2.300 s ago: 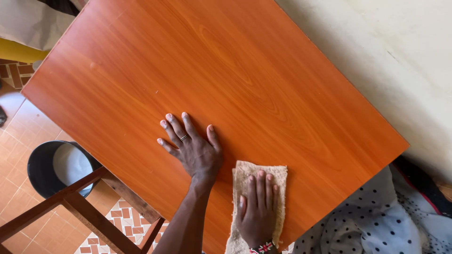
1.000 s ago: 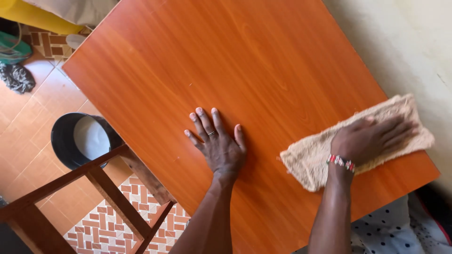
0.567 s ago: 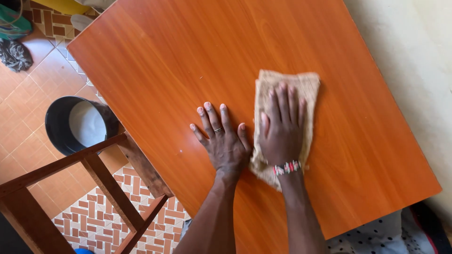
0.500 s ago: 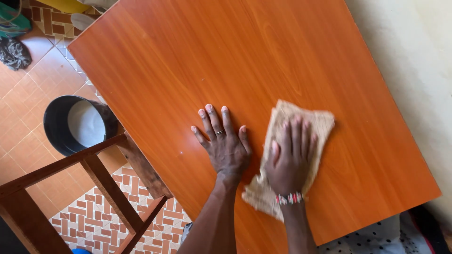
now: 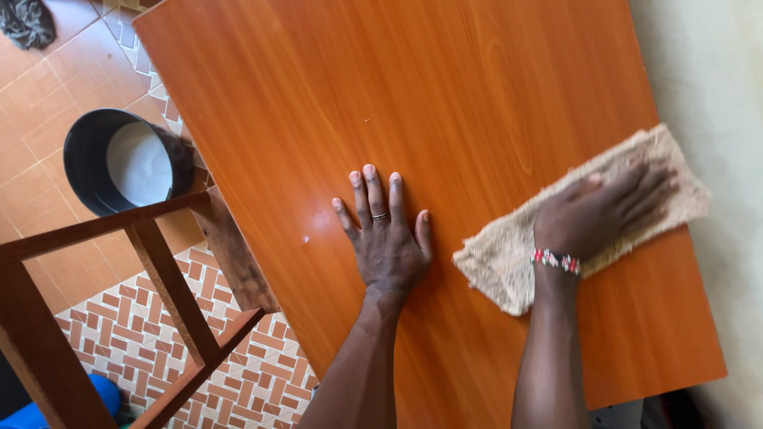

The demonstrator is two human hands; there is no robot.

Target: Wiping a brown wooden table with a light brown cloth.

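Observation:
An orange wood-grain tabletop (image 5: 334,87) fills most of the view. My left hand (image 5: 385,238) lies flat on it with fingers spread and a ring on one finger. My right hand (image 5: 604,210), with a beaded bracelet at the wrist, presses flat on a beige cloth (image 5: 509,254) near the table's right edge. The cloth stretches from the middle of the table out past that edge, toward the wall.
A black bucket (image 5: 83,155) holding pale liquid stands on the tiled floor (image 5: 48,87) left of the table. A wooden chair frame (image 5: 159,270) sits at the lower left. A cream wall (image 5: 715,71) runs along the right. A dark rag (image 5: 28,20) lies at top left.
My right hand has swept the cloth from beside my left hand out to the table's right edge. My left hand has stayed flat in place. The view shifted slightly.

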